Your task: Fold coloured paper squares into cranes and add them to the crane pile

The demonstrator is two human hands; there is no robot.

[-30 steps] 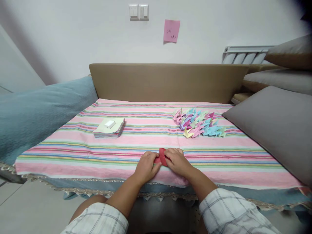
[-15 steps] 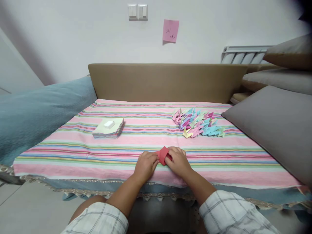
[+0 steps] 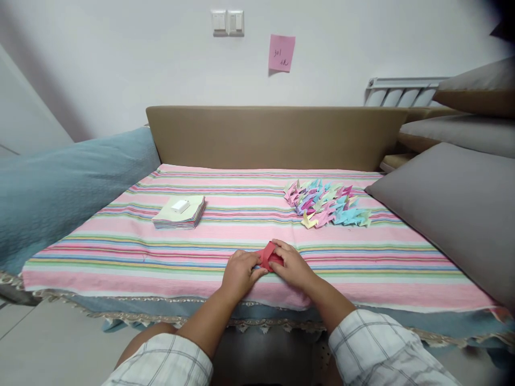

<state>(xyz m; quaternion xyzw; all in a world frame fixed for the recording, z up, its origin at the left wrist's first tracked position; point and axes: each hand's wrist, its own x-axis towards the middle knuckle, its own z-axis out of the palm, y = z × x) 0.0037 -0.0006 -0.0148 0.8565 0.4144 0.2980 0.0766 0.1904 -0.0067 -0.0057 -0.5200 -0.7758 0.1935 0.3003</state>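
A partly folded sheet of red paper [image 3: 267, 254] lies on the striped cloth [image 3: 241, 230] between my two hands. My left hand [image 3: 241, 271] presses the paper's left end with its fingers, the thumb stretched along the near edge. My right hand [image 3: 295, 265] grips the right side, its thumb and fingers on a raised flap. Parts of the paper are hidden under the fingers of both hands. Beyond my right hand sits a cluster of folded paper cranes [image 3: 325, 203] in pink, blue, purple, green and yellow.
A stack of square paper [image 3: 179, 214] with a small white box [image 3: 180, 206] on top stands at the left. Grey cushions [image 3: 446, 209] are piled on the right, and a blue-covered armrest [image 3: 80, 177] is on the left. A brown backrest [image 3: 273, 136] runs along the wall.
My right fingers have shifted on the red paper, and the upper flap now looks narrower, folded back leftward. My left thumb has stretched out along the near edge.
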